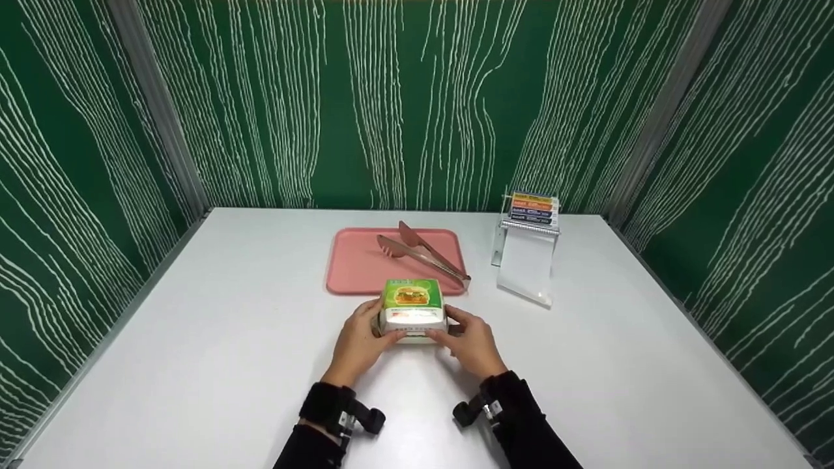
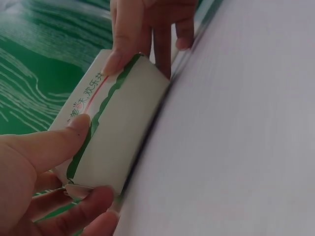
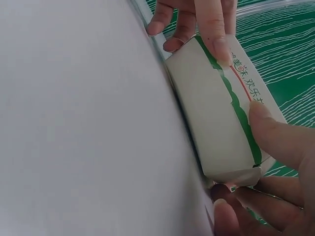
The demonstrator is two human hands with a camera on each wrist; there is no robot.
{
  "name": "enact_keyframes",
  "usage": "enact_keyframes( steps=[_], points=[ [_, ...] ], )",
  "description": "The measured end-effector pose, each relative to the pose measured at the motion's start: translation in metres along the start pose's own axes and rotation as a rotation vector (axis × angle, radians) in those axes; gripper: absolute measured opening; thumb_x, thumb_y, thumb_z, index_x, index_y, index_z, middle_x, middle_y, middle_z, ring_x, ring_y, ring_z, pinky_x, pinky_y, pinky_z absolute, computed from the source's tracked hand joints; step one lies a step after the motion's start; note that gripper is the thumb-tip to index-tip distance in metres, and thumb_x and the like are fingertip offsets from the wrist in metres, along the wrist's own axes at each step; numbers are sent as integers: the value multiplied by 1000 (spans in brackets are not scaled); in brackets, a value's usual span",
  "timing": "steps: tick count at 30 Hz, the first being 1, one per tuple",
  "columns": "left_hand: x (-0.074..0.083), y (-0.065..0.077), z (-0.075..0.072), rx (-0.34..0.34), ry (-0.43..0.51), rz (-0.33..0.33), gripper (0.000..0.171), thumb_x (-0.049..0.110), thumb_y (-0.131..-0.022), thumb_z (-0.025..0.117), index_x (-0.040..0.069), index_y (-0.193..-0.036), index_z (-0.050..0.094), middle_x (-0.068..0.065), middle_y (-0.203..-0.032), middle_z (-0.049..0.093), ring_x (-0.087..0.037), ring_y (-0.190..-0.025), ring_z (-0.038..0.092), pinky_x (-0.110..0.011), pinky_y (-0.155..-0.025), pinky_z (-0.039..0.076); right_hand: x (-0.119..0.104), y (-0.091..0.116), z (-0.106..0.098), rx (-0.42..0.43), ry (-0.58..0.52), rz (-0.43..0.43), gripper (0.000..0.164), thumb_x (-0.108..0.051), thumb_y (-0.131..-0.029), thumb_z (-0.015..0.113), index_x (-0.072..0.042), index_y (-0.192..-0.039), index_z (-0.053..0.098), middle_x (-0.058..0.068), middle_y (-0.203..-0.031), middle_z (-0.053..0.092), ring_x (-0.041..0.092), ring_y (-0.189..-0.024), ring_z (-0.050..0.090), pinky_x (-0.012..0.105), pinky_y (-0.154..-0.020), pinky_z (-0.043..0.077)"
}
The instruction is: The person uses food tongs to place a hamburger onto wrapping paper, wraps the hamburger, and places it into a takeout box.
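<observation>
A closed burger box [image 1: 412, 303], green and white with a burger picture on its lid, is between the two hands at the middle of the table. My left hand [image 1: 362, 340] grips its left side, thumb on the front of the lid and fingers around the side and lower edge. On the opposite side my right hand [image 1: 474, 342] holds it in much the same way. Both wrist views show the white front of the box [image 2: 120, 123] with its wavy green edge and both thumbs on the lid. Whether its base touches the table is hard to tell.
Just beyond the box lies a pink tray [image 1: 355, 260] with metal tongs [image 1: 430, 258] on it, their handle end at its right edge. Back right stands a metal holder with stacked coloured packets [image 1: 533, 208] and a white sheet [image 1: 526, 264] hanging down its front. Green patterned walls [image 1: 417, 104] surround the white table [image 1: 228, 326].
</observation>
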State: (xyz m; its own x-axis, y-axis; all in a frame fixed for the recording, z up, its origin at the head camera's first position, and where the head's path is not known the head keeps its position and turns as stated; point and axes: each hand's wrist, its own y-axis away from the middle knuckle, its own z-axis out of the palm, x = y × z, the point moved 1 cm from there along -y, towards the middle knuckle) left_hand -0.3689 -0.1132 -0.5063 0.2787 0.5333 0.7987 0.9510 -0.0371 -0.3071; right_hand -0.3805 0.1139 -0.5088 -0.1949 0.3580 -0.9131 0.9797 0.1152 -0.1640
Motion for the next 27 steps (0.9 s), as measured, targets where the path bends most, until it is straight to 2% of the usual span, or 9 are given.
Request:
enact_keyframes(
  steps=[4,8,13,16,21,27],
  points=[
    [-3,-3,3,7,23,-20,80,25,-89,89,-4,-153,51,-25,-154,54,-45,-144,49,-56,-120,40,2,-3,2,4,6,12,69,-19,-94,84,3,-152,54,25,-139,67,30,-107,75,26,-57,57],
    [-5,-4,5,-10,44,-39,81,25,-91,87,-2,-157,48,-24,-158,50,-44,-147,46,-55,-121,38,3,-4,3,9,13,34,71,-21,-94,84,2,-153,53,26,-133,70,34,-112,74,28,-60,60],
    [-6,-4,4,-9,52,-28,82,27,-93,86,0,-159,45,-25,-160,47,-45,-149,43,-57,-122,36,2,-4,3,25,26,21,72,-23,-94,85,2,-153,53,26,-125,73,34,-110,75,28,-69,62],
    [-5,-4,4,-5,46,-17,83,29,-93,86,0,-159,45,-25,-160,47,-45,-149,43,-57,-123,35,2,-4,3,32,25,18,72,-23,-94,85,2,-153,53,24,-123,74,33,-108,75,27,-68,60],
    [-6,-2,4,0,48,-23,82,28,-92,86,0,-158,47,-23,-159,50,-43,-148,45,-55,-122,36,3,-3,4,23,10,33,72,-21,-94,85,2,-154,52,24,-123,74,31,-107,75,25,-62,58],
    [-3,0,2,26,64,-47,79,28,-93,86,-1,-156,49,-25,-157,50,-45,-147,46,-56,-122,37,2,0,2,21,-14,47,75,-24,-93,86,1,-155,51,26,-131,70,32,-110,75,28,-64,60]
  ],
)
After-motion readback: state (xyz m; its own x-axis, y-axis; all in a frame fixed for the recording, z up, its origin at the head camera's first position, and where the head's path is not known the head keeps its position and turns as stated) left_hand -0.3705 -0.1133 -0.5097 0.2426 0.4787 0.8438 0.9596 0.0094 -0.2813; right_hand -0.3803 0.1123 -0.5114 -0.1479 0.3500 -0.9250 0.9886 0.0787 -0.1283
